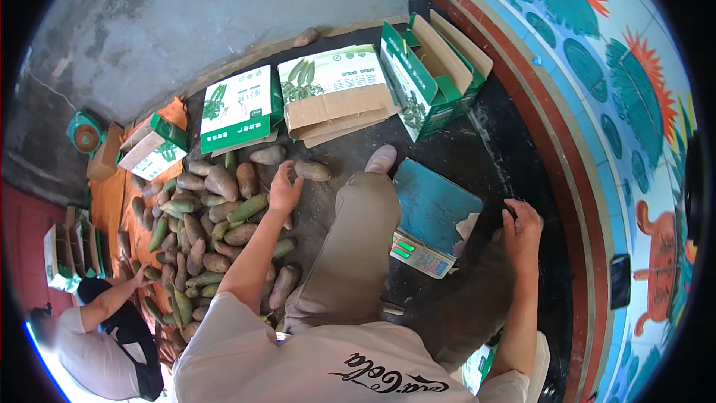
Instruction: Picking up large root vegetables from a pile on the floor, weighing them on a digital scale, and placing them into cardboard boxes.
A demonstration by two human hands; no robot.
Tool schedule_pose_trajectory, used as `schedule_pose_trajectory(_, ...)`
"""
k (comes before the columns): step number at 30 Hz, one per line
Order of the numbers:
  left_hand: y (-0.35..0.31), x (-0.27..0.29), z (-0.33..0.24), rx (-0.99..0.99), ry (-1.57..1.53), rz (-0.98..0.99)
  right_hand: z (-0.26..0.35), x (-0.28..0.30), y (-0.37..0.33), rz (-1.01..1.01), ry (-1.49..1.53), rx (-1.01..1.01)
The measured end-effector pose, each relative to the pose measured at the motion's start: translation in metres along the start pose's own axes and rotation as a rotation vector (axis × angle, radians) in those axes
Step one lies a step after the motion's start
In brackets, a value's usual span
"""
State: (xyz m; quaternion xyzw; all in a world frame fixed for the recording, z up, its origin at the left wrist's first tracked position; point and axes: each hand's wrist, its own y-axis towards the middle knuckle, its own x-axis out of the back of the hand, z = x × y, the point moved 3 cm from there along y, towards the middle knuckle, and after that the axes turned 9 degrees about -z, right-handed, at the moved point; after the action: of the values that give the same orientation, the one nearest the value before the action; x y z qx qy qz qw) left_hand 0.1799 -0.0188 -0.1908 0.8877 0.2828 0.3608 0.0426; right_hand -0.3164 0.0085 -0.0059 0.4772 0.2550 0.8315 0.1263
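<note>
Black floor [522, 172] | grey wall [246, 0] | painted mural [623, 97] | left hand [285, 190], fingers parted, beside tuber [312, 172] | right hand [523, 225] likewise

Soft, even daylight brightens the white-and-blue painted wall [574, 52], while the black floor [466, 153] sits dim, with the small green-lit display panel [403, 248] glowing against it. Bluish-white glare burns out the lower-left rim. Fisheye distortion bows the brick-red wall band [548, 123] into an arc, and the corners fall to black.
</note>
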Motion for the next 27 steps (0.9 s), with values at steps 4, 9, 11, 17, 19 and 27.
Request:
schedule_pose_trajectory(4, 0.028, -0.022, 0.028, 0.071, 0.144, 0.054, -0.017, -0.044, -0.005, 0.063, 0.070, -0.057)
schedule_pose_trajectory(9, 0.072, -0.042, 0.021, 0.215, 0.337, 0.146, -0.022, -0.056, -0.016, 0.170, 0.071, -0.077)
schedule_pose_trajectory(11, 0.083, -0.056, 0.018, -0.085, 0.698, 0.210, -0.024, -0.056, -0.017, 0.173, 0.037, -0.068)
schedule_pose_trajectory(17, 0.118, -0.095, 0.020, -0.292, 1.185, 0.420, -0.028, -0.051, -0.018, 0.192, -0.036, -0.131)
schedule_pose_trajectory(19, 0.125, -0.101, 0.025, -0.320, 1.165, 0.363, -0.027, -0.052, -0.016, 0.196, -0.043, -0.159)
schedule_pose_trajectory(27, 0.145, -0.091, 0.009, -0.449, 1.164, 0.218, -0.023, -0.050, -0.008, 0.155, -0.045, -0.111)
